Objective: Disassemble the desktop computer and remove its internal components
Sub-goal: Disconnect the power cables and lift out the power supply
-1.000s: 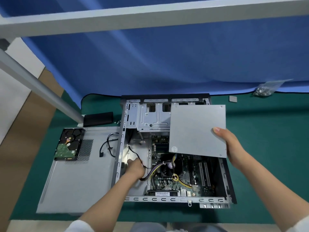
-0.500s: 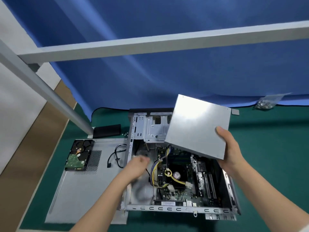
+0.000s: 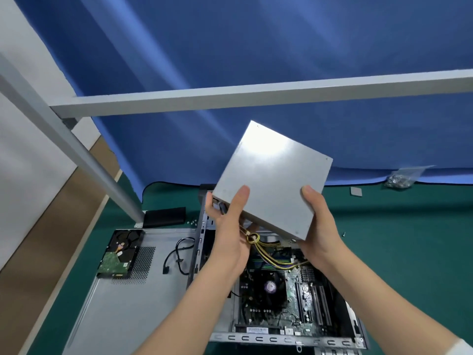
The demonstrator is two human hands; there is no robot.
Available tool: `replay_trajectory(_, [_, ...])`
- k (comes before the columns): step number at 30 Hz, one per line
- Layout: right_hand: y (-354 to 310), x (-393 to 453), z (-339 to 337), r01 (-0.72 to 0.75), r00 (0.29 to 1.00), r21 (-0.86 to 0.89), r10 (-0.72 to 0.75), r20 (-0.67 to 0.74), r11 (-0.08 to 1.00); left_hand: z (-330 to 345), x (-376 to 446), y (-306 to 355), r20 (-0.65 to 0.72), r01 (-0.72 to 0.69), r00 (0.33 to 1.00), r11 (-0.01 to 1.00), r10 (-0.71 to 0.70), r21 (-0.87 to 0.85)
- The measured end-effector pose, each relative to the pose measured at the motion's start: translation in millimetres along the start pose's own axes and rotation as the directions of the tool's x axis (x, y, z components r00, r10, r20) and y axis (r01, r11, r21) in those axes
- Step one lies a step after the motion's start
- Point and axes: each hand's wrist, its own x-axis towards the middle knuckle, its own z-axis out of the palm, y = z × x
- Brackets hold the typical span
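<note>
Holding the grey power supply unit (image 3: 272, 180) aloft between both hands, we keep it tilted above the open computer case (image 3: 286, 338), its far corner raised toward the blue backdrop (image 3: 256, 47). Our left hand (image 3: 230, 226) forms a closed grip on the unit's near left corner, thumb laid on the top face and fingers curled underneath. Our right hand (image 3: 320, 226) grips the near right corner likewise, thumb on top and fingers hidden below. A bundle of yellow and black cables (image 3: 268, 252) hangs from the unit's underside and runs down into the case, so the unit remains tethered to the interior.

Inside the case we see the motherboard (image 3: 294, 298) lying flat, with a round CPU fan (image 3: 270, 286) near its middle and dark expansion slots (image 3: 317, 303) toward the right wall. The case sits near the front edge of the green desk (image 3: 409, 252).

Just left of the case lies the detached side panel (image 3: 122, 311), flat on the desk. A bare hard drive (image 3: 120, 254) rests on the panel's far left corner, circuit board showing, and a loose black cable (image 3: 176, 254) lies on the panel beside the case wall. A black rectangular part (image 3: 163, 216) sits beyond the panel, near the foot of a grey frame post (image 3: 76, 149). Toward the desk's far right edge lie a clear bag of screws (image 3: 401, 176) and a small grey square piece (image 3: 356, 191); a single screw (image 3: 344, 234) rests apart from them.
</note>
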Motion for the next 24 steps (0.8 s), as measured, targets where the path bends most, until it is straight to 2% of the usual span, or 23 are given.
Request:
replay_trajectory(3, [-4.4, -1.9, 1.9, -0.067, 0.997, -0.104, 0.070, 0.026, 0.992, -1.9, -5.3, 4.9, 0.014, 0.112, 0.994, 0.992, -0.111, -0.057])
replay_trajectory(6, [-12.5, -1.9, -1.2, -0.207, 0.970, -0.314, 0.236, 0.057, 0.927, -6.5, -8.7, 5.2, 0.004, 0.124, 0.992, 0.990, -0.124, -0.070])
replay_trajectory(8, [-20.2, -3.0, -4.8, -0.267, 0.939, -0.494, 0.339, 0.060, 0.828, -10.0, -8.9, 3.7, -0.036, 0.101, 0.994, 0.991, -0.104, -0.088])
replay_trajectory(10, [-27.5, -5.9, -9.4, -0.237, 0.922, -0.694, 0.383, 0.060, 0.680, -12.6, -9.1, 3.0, -0.057, 0.076, 0.995, 0.992, -0.082, -0.102])
replay_trajectory(11, [-29.0, -8.5, -12.5, -0.201, 0.920, -0.752, 0.384, 0.074, 0.628, -12.4, -9.2, 4.1, -0.066, 0.065, 0.995, 0.992, -0.073, -0.112])
replay_trajectory(15, [-13.9, -18.8, -24.9, -0.080, 0.921, -0.807, 0.353, 0.164, 0.585, -12.1, -5.3, 10.8, -0.033, 0.039, 0.998, 0.980, -0.047, -0.194])
replay_trajectory(18, [4.2, -19.4, -21.6, 0.034, 0.962, -0.876, 0.221, 0.159, 0.482, -13.2, -2.9, 12.0, 0.027, 0.070, 0.997, 0.971, -0.066, -0.227])
replay_trajectory(21, [10.4, -18.7, -16.7, 0.047, 0.985, -0.869, 0.123, 0.124, 0.493, -16.0, -4.3, 13.3, -0.001, 0.042, 0.999, 0.975, -0.044, -0.217])
replay_trajectory(24, [12.6, -22.2, -15.3, 0.066, 0.974, -0.889, 0.163, 0.156, 0.454, -20.8, -6.9, 11.1, -0.009, 0.037, 0.999, 0.974, -0.040, -0.224])
